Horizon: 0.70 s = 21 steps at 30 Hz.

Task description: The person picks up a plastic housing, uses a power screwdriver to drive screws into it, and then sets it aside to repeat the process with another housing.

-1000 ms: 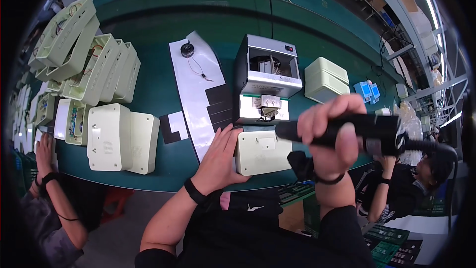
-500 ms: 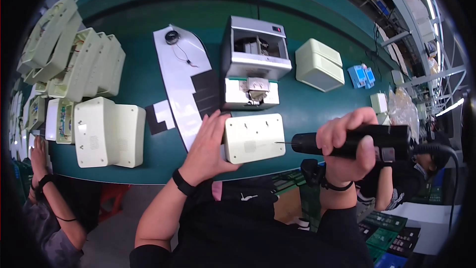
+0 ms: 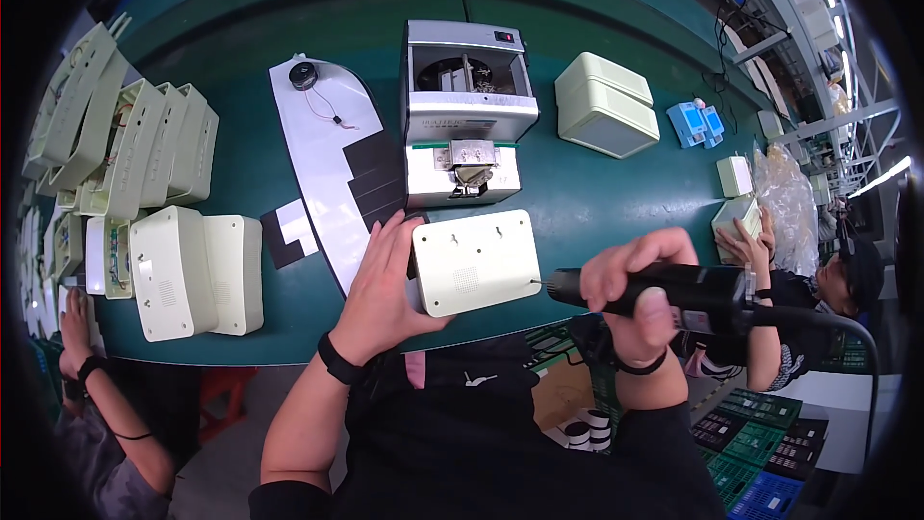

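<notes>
In front of me a cream plastic housing (image 3: pixel 481 274) lies with its perforated, holed face up. My left hand (image 3: pixel 380 284) grips its left end, fingers along the side and thumb at the near edge. In my right hand (image 3: pixel 630 294) is a black corded electric screwdriver (image 3: pixel 693 291), held nearly level with its thin bit pointing left. The bit's tip is at the housing's near right corner hole; whether it is inside the hole I cannot tell. Just beyond the housing stands a grey metal screw feeder (image 3: pixel 470 120) with loose screws in its tray.
Stacked cream housings (image 3: pixel 120 149) fill the left, with two closed ones (image 3: pixel 173 274) nearer. A white panel (image 3: pixel 327 144) carries a small speaker (image 3: pixel 303 75). Far right are cream boxes (image 3: pixel 611 106) and blue parts (image 3: pixel 695 123). Co-workers' hands (image 3: pixel 75 332) show at both sides.
The screwdriver bit has moved from over the housing's face to its near right corner. The whole view has shifted slightly. A co-worker's hands on a cream box now show at the right.
</notes>
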Available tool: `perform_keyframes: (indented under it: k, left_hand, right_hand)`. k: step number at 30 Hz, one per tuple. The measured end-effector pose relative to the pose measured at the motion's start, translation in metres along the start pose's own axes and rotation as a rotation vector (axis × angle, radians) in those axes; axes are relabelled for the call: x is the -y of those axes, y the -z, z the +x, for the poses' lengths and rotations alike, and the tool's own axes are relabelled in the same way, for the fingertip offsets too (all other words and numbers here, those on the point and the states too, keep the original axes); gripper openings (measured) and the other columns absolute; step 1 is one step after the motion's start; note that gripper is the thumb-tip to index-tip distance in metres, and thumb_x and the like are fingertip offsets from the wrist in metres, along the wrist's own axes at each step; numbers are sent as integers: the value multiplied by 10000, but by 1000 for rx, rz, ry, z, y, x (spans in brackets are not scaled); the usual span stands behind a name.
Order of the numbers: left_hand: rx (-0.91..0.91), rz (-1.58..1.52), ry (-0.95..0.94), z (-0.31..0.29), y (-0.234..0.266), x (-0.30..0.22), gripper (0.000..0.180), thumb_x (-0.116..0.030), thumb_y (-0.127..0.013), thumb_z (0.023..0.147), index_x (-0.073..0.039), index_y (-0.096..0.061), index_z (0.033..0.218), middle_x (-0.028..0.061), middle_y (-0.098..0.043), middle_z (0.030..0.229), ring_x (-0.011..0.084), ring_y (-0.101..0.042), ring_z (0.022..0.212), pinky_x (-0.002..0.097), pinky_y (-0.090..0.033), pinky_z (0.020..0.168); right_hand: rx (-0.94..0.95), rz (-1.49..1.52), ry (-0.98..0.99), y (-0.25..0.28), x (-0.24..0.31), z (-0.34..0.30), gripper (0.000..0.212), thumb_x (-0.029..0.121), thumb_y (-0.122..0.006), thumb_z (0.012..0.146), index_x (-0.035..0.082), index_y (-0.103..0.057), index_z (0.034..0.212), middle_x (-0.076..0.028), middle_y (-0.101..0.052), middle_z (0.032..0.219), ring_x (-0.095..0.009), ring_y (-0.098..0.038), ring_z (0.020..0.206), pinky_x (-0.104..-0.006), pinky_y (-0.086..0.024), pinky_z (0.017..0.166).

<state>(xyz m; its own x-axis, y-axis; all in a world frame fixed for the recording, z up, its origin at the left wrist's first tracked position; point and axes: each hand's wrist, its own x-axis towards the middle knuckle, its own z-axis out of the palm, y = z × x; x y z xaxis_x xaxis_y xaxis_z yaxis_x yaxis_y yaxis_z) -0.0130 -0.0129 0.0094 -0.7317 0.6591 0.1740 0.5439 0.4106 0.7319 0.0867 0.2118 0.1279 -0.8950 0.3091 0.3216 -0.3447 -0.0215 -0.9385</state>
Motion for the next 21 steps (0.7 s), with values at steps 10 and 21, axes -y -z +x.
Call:
perform_keyframes:
  k: [10,21]
  left_hand:
    - [15,-1,13,2,2,0,1020,-279,-902,580,3,-359,1397,237,-487,1369,419,-381,1388,544,-250,1192]
    - [41,0,13,3,5,-4,1058,-290,-913,578,-5,-349,1426,249,-434,1428,417,-363,1402,537,-222,1201]
  right_hand:
    - [14,52,-30,5,-24,-5,432,358,-711,865,76,-408,990,-55,-511,704,-159,-523,552,-323,-459,546]
    - [38,56,-63,7,-23,4,410,287,-712,863,49,-417,1019,-73,-542,721,-149,-515,565,-317,-464,557]
